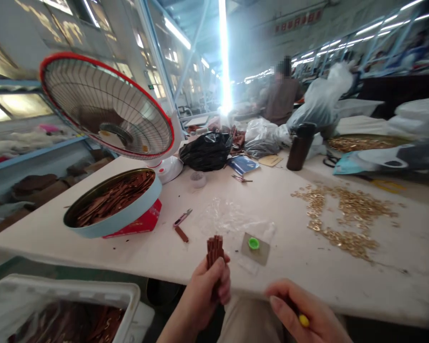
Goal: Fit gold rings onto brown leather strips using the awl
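Observation:
My left hand [211, 282] is closed around a bundle of narrow brown leather-like strips [215, 247], their ends standing up above the thumb. At the table's front edge, my right hand [300, 301] has its fingers curled around a thin tool with a yellow end [303, 320]; most of the tool is hidden. Between and beyond the hands lies a flat grey plate [260, 255] with a small green cup [253, 244] on it. A single brown strip [181, 234] rests near a pair of thread snips [182, 217]. On the right, many small gold-coloured metal rings [361, 209] are spread about.
A round tin [143, 205] full of brown strips stands tilted at the left, below a red-rimmed fan [157, 102]. A white bin [134, 290] sits lower left. Farther back are a black bag [205, 151], a dark bottle [301, 146] and a seated person [280, 97].

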The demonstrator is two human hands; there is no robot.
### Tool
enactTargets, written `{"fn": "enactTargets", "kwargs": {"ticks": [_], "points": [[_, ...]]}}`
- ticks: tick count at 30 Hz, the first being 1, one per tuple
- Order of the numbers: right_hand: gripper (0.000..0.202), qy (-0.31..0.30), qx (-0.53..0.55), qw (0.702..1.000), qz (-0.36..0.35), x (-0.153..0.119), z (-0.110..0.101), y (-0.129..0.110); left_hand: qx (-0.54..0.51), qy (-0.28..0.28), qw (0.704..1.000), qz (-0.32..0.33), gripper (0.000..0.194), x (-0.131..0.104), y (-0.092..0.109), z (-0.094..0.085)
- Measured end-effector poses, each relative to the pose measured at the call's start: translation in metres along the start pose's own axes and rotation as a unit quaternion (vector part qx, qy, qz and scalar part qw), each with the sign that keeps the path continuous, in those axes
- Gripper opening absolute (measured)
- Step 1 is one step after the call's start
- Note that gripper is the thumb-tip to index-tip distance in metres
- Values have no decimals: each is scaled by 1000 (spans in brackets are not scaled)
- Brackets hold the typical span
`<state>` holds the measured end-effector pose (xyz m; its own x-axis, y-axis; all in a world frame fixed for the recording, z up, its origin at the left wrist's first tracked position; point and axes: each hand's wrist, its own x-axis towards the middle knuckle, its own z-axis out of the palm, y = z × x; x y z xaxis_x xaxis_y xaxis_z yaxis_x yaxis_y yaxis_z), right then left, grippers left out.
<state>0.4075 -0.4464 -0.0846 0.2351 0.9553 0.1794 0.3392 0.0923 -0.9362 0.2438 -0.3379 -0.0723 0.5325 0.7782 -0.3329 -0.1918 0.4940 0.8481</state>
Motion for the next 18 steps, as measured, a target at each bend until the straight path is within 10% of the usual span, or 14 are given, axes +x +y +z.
{"fn": "enactTargets", "kwargs": {"ticks": [8,14,18], "points": [[25,-15,12,999,31,-9,-41,-19,66,-213,967,-120,39,-33,-36,64],[9,-105,-5,994,14,-29,-53,-21,233,-243,932,-133,31,-42,-35,88],[16,-9,4,1000,-3,-35,-60,-21,222,-174,955,-95,18,-43,-28,94]]}}
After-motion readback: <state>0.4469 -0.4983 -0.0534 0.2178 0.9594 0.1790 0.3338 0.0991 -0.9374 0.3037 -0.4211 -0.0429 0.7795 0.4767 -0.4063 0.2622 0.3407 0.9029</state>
